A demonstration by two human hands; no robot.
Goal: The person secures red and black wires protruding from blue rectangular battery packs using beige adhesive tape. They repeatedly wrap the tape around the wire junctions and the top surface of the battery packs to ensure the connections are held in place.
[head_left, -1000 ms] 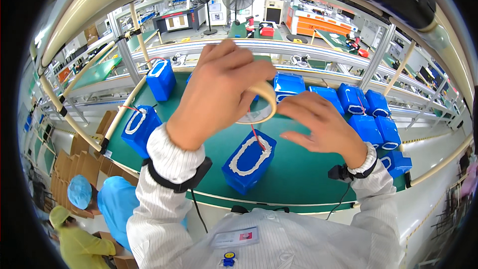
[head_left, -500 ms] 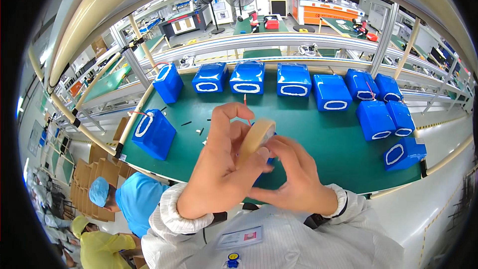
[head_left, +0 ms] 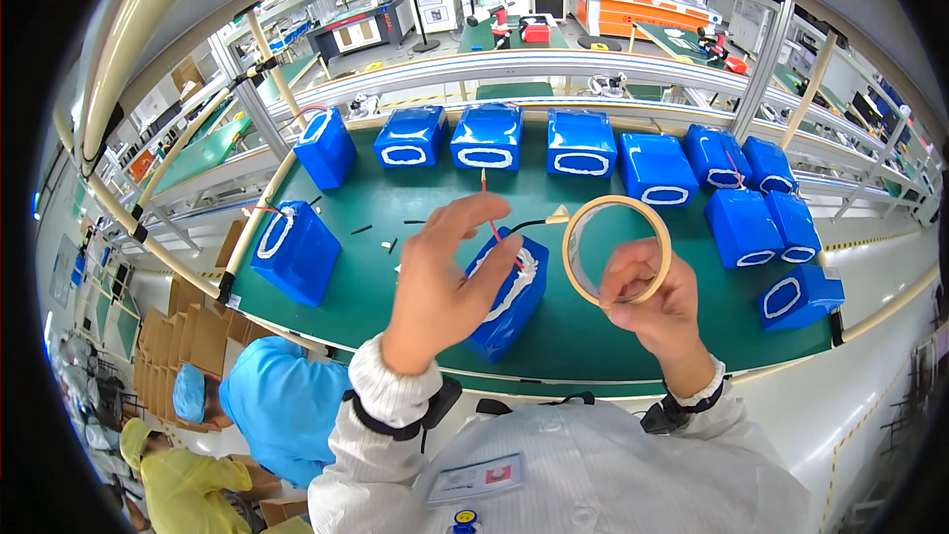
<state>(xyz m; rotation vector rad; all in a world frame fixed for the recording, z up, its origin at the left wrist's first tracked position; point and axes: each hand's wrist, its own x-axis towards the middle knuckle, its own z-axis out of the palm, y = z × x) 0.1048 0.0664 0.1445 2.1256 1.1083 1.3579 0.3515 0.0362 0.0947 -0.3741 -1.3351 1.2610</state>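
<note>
A beige roll of tape [head_left: 570, 249] is held upright in my right hand [head_left: 660, 299], fingers reaching through its ring and thumb on its lower rim. My left hand [head_left: 442, 282] hovers at the left of a blue-wrapped battery pack [head_left: 512, 324], with thumb and forefinger apart and nothing visible between them. White sealant rings the pack's upper face, partly covered by my fingers. From it rise a red wire [head_left: 494, 229] with a pale tip and a black wire [head_left: 531, 224]. A small beige tab [head_left: 559, 216] sits by the black wire's end, beside the tape roll.
Several similar blue packs line the green table's [head_left: 593, 351] back and right side; another pack [head_left: 297, 255] stands at left. Small black scraps [head_left: 362, 229] lie between. A metal rail [head_left: 435, 79] runs behind. Two people in blue [head_left: 282, 400] and yellow [head_left: 188, 475] are at lower left.
My hands, earlier together around the tape roll, have separated. The roll has gone right in my right hand and now faces me; my left hand is off it, and the middle pack shows.
</note>
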